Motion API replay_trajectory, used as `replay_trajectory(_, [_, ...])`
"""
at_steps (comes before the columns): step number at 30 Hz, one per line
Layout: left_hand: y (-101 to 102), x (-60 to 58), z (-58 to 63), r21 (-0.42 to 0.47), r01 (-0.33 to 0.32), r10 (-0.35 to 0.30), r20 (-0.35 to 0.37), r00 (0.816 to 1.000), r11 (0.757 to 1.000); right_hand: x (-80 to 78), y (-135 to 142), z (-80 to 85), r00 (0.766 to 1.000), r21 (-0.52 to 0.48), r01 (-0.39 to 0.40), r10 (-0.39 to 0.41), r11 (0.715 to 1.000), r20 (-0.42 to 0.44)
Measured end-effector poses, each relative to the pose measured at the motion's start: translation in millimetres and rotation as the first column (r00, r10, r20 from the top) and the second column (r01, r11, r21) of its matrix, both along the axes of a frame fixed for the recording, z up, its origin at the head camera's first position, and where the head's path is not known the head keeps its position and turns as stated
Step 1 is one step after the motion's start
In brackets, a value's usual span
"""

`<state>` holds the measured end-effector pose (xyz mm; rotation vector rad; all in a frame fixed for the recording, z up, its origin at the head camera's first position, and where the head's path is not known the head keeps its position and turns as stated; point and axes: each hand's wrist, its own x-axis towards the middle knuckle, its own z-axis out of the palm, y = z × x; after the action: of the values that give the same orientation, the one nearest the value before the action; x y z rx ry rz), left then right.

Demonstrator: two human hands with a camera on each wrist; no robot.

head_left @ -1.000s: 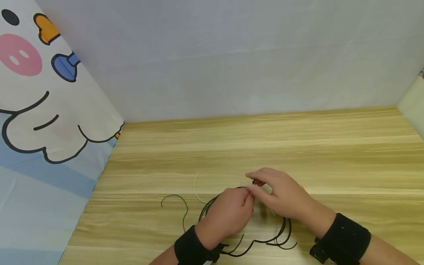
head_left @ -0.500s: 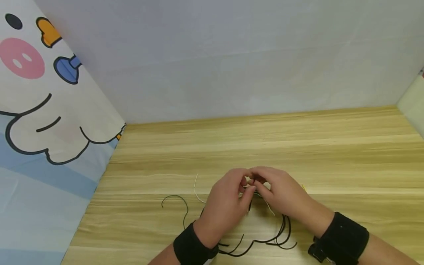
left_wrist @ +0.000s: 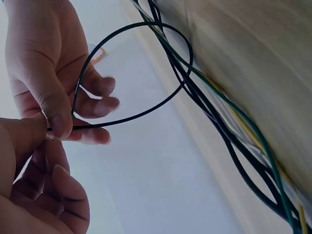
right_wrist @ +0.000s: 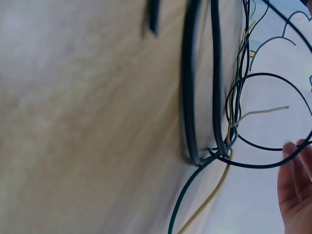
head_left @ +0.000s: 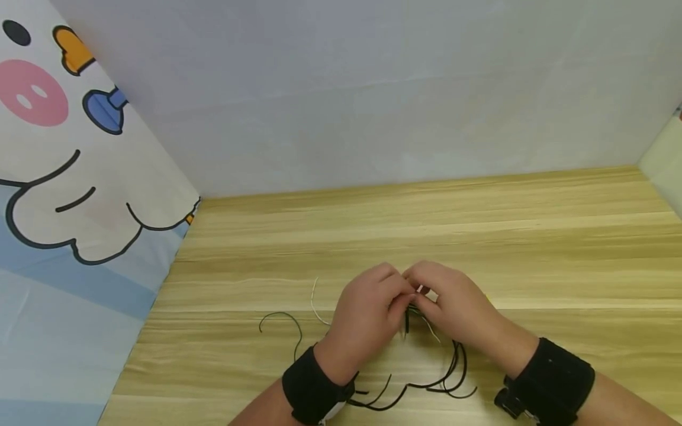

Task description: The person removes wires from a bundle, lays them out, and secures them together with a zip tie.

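Observation:
In the head view my left hand point(head_left: 367, 313) and right hand point(head_left: 453, 302) meet at their fingertips above the table. Between them they pinch a thin black wire point(left_wrist: 107, 124), bent into a round loop in the left wrist view. There, the right thumb point(left_wrist: 58, 119) presses the wire to the fingers, while the left fingertips grip it close by. The loop joins a wire bundle point(left_wrist: 222, 129) with black, green and yellow strands. My right hand's fingers point(right_wrist: 292, 170) also show beside the loop in the right wrist view. The wire's very end is hidden by fingertips.
Loose wire ends spread over the wooden table point(head_left: 426, 231): a green wire point(head_left: 277, 313) and a white wire point(head_left: 313, 296) to the left, black wires point(head_left: 394, 405) in front. Behind stands a pale backdrop point(head_left: 399, 94), with a cartoon-printed cloth point(head_left: 96, 225) at left.
My left hand has moved up and right, opened its fingers a little, then closed in on the wire at the right fingertips. The right hand has shifted slightly upward.

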<state>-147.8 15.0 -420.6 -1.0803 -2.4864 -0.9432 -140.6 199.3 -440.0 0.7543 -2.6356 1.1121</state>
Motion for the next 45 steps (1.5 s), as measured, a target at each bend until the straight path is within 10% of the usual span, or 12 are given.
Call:
replay_trajectory(7, [-2.5,4.3,11.0,0.021,0.024,-0.022,-0.103,0.994,0.999,-0.3,-0.6,-2.9,0.997,0.031,0.005,-0.002,0.999,-0.083])
replay_trajectory(30, [-11.9,31.2,65.9,0.268,0.21,-0.142,-0.252,0.957,0.94,-1.0,-3.9,-18.5,0.988,0.141,0.002,-0.023,0.99,0.151])
replay_trajectory(38, [-15.1,35.8,64.2,0.159,0.163,-0.176,0.073,0.982,0.974,0.6,0.7,-15.0,0.984,0.219,0.035,-0.072,0.975,0.163])
replay_trajectory(41, [-23.2,31.2,59.8,0.098,0.163,-0.185,0.283,0.941,0.982,0.8,1.8,-13.8,0.983,0.215,0.041,-0.079,0.976,0.168])
replay_trajectory(45, [-37.5,17.0,50.3,0.093,0.218,-0.231,0.577,0.783,0.971,1.2,2.1,-11.7,0.974,0.181,0.046,-0.084,0.982,0.209])
